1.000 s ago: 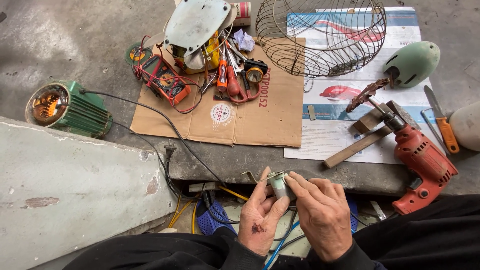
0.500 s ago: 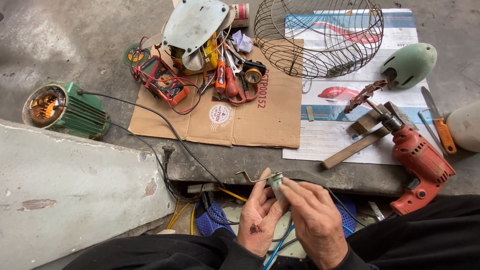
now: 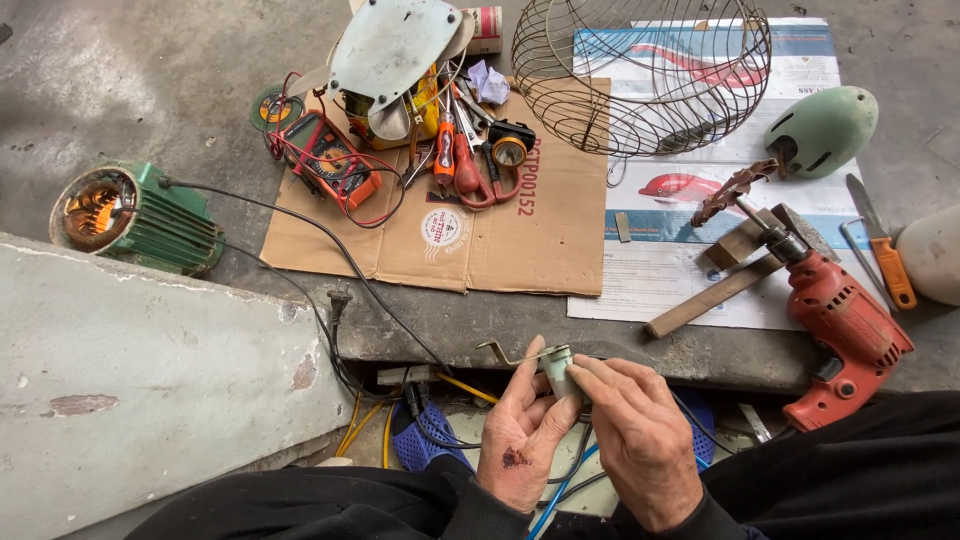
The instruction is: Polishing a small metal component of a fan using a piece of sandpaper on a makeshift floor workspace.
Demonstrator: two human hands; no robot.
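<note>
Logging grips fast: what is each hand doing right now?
Left hand: closed on the small pale part, fingers around it.
Right hand: fingertips pinching the same part from the right.

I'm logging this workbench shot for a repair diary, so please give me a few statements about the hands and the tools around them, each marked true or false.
1. Both the left hand and the right hand hold the small pale part between them. True.
2. The red drill lies to the left of the hands. False: it lies to their right.
3. The wire fan guard rests at the far side, partly over the printed sheet. True.
4. The green motor sits on the cardboard. False: it sits on the concrete, left of the cardboard.
</note>
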